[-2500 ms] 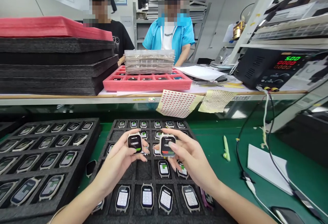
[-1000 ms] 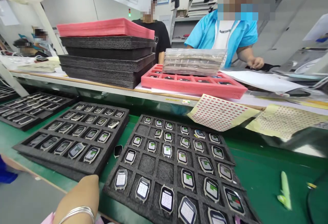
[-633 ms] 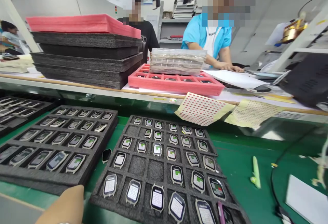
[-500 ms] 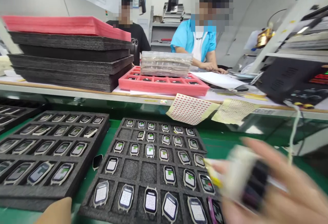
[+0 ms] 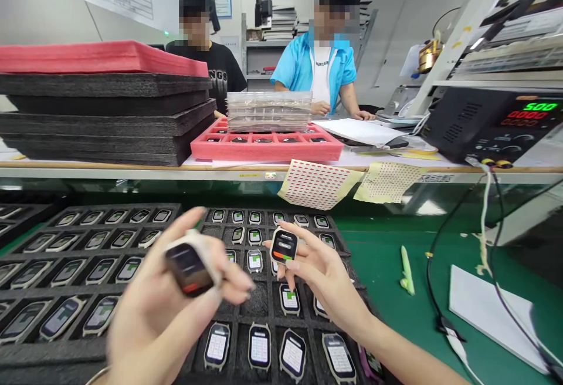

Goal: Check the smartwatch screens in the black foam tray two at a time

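Note:
My left hand, blurred by motion, is closed round a smartwatch body with a pale case and no strap, its dark screen showing a red-orange patch at the bottom. Between the fingertips of my right hand is a second pale smartwatch body, its lit screen showing an orange and green bar. Both hands are above a black foam tray whose pockets hold several similar watches, many with white or green-patched screens. Part of that tray is hidden behind my hands. A purple-cased watch lies at its lower right.
Another foam tray of watches lies left. Cables, a white pad and a light-green tool lie right. On the shelf are stacked foam trays, a red tray and a power supply. Two people sit beyond.
My right hand has moved left from the right side, now holding one watch over the tray. My left hand has risen from the lower left edge with a watch in it. The camera view has shifted slightly.

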Motion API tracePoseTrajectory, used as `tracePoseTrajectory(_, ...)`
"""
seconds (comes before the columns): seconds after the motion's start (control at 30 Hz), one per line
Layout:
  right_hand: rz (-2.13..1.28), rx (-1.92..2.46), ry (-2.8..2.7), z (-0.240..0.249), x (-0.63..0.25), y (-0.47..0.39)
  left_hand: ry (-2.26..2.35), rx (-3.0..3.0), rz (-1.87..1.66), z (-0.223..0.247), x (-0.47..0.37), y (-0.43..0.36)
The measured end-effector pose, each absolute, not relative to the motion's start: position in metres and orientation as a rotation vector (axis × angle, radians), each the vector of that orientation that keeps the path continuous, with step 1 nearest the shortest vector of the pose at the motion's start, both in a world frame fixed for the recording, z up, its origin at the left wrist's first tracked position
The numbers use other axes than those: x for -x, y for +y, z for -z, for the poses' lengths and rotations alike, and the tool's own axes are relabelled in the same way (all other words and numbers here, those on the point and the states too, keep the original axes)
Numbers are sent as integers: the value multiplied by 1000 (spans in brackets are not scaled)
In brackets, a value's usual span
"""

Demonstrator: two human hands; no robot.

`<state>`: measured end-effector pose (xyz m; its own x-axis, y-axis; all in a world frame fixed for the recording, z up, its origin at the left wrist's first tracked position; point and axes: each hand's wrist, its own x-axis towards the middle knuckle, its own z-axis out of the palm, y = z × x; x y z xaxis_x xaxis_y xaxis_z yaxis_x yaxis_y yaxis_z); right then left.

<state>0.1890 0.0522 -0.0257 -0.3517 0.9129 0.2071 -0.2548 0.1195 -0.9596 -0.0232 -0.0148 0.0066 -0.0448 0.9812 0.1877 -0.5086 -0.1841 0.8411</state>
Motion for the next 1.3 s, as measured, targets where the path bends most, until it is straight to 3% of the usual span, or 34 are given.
tracePoseTrajectory(0.27,-1309,802,-1418,28,-189,58,595,-998,-1300,17,-9,30)
tracePoseTrajectory(0.47,-1253,911,-1406,25,-188,58,561,-1077,-1270,25,-4,32)
tracePoseTrajectory(0.73,-1427,751,-1440,24,-193,56,665,-1098,-1325,24,-1,43)
tracePoseTrajectory(1.3,-1307,784,-1456,30,-194,54,561,-1155,-1299,29,1,43)
